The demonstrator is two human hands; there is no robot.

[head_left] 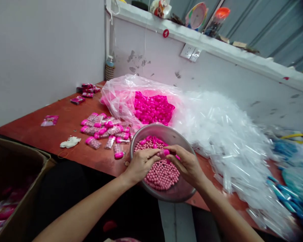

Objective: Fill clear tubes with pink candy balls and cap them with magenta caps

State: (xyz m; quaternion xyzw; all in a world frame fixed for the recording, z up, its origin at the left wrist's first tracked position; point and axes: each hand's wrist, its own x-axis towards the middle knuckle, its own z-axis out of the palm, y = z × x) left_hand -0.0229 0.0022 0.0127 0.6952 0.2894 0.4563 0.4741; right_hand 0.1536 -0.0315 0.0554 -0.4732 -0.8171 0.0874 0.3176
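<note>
Above a steel bowl (189, 188) of pink beads (163, 176), my two hands meet around a small tube with a pink cap (166, 152). My left hand (142, 164) pinches the tube's left end, and its fingers mostly cover the body. The thumb and fingers of my right hand (188, 164) close on the capped end. Several loose pink caps (148, 138) lie on the beads at the bowl's far side. Left of the bowl, capped tubes of pink beads (93, 142) lie in a loose group on the red table (65, 117).
An open plastic bag of pink caps (154, 109) lies behind the bowl. A large heap of clear tubes (224, 134) spreads to the right, with blue tubes (284, 195) beyond. A cardboard box (44, 168) stands at lower left. A white crumpled piece (70, 142) lies near the table edge.
</note>
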